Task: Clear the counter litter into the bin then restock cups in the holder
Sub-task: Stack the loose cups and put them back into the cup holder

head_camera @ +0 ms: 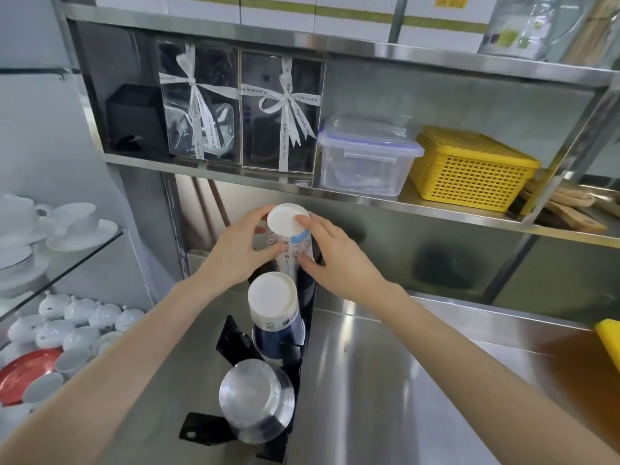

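Note:
A black cup holder (302,364) stands on the steel counter with three slots in a row. The far slot holds an upside-down stack of printed white paper cups (288,229). My left hand (241,250) grips this stack from the left and my right hand (335,256) grips it from the right, a finger resting on its top. The middle slot holds a stack of white and dark blue paper cups (273,307). The near slot holds a stack of clear plastic cups (255,397).
A steel shelf (369,199) hangs just above the stack, carrying two ribboned gift boxes (241,109), a clear lidded tub (365,159) and a yellow basket (469,169). Glass shelves with white teaware (67,323) stand at left. A yellow object (609,337) lies at the right edge.

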Tool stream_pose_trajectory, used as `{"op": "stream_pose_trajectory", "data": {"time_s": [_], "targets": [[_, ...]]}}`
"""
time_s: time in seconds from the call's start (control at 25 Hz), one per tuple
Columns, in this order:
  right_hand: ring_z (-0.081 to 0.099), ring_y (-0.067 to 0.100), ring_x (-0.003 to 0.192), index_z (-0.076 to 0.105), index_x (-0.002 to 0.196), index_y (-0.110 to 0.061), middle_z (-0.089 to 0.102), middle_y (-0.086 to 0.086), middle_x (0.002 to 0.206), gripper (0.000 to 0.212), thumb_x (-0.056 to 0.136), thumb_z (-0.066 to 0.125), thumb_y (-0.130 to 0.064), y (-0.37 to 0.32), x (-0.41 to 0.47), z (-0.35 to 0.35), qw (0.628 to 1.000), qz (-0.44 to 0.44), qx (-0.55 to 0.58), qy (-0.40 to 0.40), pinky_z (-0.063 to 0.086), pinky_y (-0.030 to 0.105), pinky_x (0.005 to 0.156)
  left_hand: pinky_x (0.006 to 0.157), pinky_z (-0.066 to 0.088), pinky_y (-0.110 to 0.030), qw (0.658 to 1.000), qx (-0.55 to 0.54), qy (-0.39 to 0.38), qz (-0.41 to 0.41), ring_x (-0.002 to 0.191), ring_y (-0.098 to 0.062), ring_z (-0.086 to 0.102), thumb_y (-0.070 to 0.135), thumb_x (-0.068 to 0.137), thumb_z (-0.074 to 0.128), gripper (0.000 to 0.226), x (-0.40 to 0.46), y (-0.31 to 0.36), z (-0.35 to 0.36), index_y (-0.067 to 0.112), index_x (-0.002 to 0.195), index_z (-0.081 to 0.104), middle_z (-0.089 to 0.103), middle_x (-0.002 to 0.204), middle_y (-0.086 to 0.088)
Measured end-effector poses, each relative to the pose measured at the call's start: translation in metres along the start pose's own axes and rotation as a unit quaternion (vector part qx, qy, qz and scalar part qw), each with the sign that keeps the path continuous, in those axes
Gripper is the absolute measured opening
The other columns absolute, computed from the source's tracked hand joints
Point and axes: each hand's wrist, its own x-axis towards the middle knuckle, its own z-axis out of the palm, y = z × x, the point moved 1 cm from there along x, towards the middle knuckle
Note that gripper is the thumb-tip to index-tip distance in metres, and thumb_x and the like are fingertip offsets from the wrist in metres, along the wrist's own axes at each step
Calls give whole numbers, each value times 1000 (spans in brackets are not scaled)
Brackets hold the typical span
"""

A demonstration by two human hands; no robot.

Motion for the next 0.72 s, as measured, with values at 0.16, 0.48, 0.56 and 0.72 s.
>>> {"op": "stream_pose_trajectory", "data": {"time_s": [0.16, 0.48, 0.56, 0.72], "targets": [[11, 26, 143, 14, 143, -21, 11, 3, 156, 65, 90, 50, -31, -3, -4, -8, 999, -1, -42, -10, 15, 43, 118, 110, 29, -36, 998, 63, -14, -1, 133, -23, 39, 27, 82, 63, 69, -3, 6, -6, 15, 139, 27, 40, 145, -7], [-1, 24, 145, 9, 143, -27, 3, 0, 157, 69, 88, 49, -39, -19, -68, -51, 992, 27, -119, -23, 1, 43, 118, 119, 8, -48, 941, 325, -94, 7, 144, -31, 4, 45, 92, 35, 65, -49, 58, -29, 21, 145, 5, 4, 157, -10], [-3, 24, 145, 10, 144, -26, 2, 0, 157, 69, 88, 49, -40, -24, -90, -61, 991, 36, -128, -26, 0, 43, 118, 119, 6, -48, 936, 336, -105, 4, 145, -31, 1, 45, 92, 33, 64, -68, 75, -33, 22, 145, 5, 2, 157, -10], [-4, 23, 145, 9, 144, -27, 3, 0, 157, 68, 89, 48, -39, -30, -139, -78, 989, 54, -137, -17, -2, 43, 117, 119, 6, -48, 936, 335, -110, 7, 145, -30, 1, 45, 92, 34, 65, -109, 102, -32, 23, 145, 3, 1, 157, -8]]}}
